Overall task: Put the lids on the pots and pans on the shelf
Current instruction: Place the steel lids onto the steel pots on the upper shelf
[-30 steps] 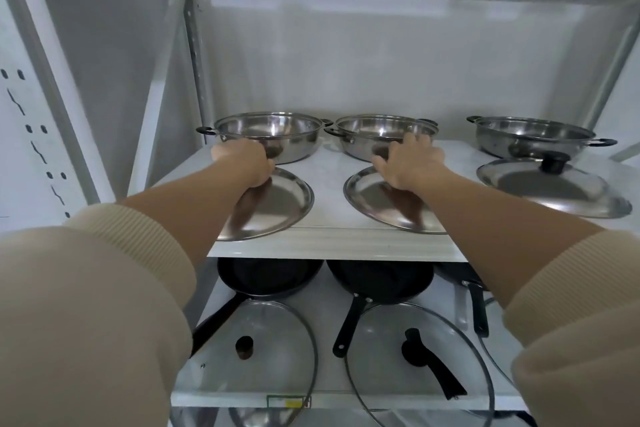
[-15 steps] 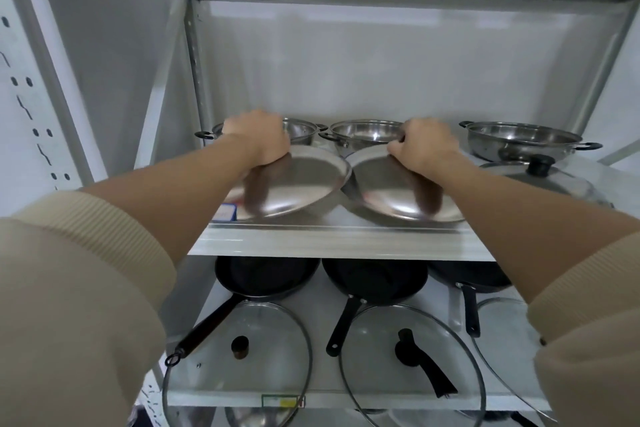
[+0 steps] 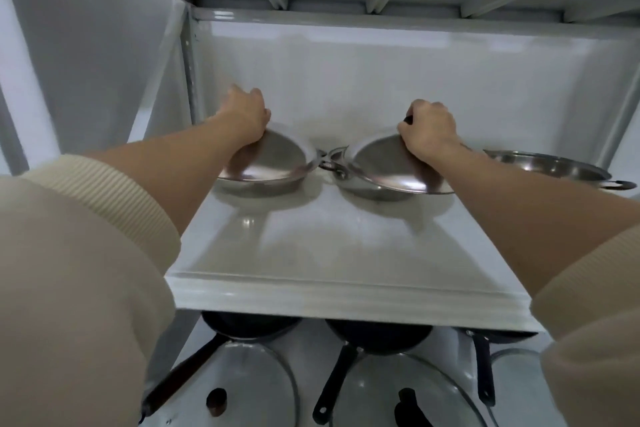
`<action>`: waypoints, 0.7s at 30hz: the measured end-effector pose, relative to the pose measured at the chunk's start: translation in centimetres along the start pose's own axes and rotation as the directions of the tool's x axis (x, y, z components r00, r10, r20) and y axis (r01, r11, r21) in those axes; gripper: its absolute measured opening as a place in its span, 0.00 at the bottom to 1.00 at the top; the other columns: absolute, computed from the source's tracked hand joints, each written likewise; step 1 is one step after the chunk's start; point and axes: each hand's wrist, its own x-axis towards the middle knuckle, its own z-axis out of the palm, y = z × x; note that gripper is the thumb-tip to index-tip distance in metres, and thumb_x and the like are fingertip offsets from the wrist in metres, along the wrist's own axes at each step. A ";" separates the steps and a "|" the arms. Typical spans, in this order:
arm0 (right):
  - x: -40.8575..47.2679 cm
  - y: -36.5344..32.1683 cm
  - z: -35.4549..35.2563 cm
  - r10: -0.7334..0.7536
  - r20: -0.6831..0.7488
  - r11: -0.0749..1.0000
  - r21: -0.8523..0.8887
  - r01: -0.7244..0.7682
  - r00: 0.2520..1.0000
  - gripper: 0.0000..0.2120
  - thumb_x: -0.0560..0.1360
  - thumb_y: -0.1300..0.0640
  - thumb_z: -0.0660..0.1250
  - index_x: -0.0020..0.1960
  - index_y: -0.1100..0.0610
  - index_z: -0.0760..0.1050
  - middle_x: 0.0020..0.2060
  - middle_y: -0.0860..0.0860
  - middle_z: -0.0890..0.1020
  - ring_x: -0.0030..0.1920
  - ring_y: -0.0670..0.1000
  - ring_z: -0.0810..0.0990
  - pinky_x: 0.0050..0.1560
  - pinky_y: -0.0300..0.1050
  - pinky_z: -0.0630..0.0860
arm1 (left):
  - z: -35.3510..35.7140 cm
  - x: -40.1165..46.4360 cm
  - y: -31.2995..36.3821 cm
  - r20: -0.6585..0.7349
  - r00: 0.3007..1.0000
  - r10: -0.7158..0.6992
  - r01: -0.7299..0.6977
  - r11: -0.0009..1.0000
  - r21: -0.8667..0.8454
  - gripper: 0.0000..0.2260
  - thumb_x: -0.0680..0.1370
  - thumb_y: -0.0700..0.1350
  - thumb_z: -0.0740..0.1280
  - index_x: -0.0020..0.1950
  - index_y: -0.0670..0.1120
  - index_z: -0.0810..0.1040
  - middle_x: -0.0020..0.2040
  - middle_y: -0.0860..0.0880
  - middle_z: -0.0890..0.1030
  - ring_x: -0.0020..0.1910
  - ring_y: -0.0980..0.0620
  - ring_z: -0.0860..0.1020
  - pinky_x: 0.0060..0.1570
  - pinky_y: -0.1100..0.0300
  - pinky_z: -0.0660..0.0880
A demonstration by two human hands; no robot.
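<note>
**Two lids going down at once**

Nearest us, on the lower shelf [image 3: 304,350], glass lids [image 3: 249,388] lie beside black frying pans [image 3: 377,334], uncovered. Up on the white upper shelf [image 3: 311,253], the left hand [image 3: 246,114] is clamped on the left steel lid [image 3: 273,159], tilted over the left pot [image 3: 258,185]. The right hand [image 3: 427,130] grips the knob of the right steel lid [image 3: 391,163] over the middle pot [image 3: 370,189]. Next, I'd say: level both, seat them, let go. The third pot [image 3: 550,165] sits open.

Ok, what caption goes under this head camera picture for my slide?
Both hands, left and right, lower steel lids onto two steel pots on the upper shelf.
</note>
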 end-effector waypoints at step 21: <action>10.7 1.2 13.8 -0.053 0.086 0.989 -0.133 0.064 0.995 0.12 0.79 0.59 0.58 0.57 0.65 0.74 0.53 0.64 0.79 0.54 0.64 0.75 0.53 0.50 0.69 | 12.2 13.9 -2.1 0.038 0.981 0.191 -0.195 0.946 0.260 0.15 0.82 0.43 0.55 0.64 0.38 0.73 0.59 0.40 0.77 0.59 0.40 0.74 0.57 0.53 0.69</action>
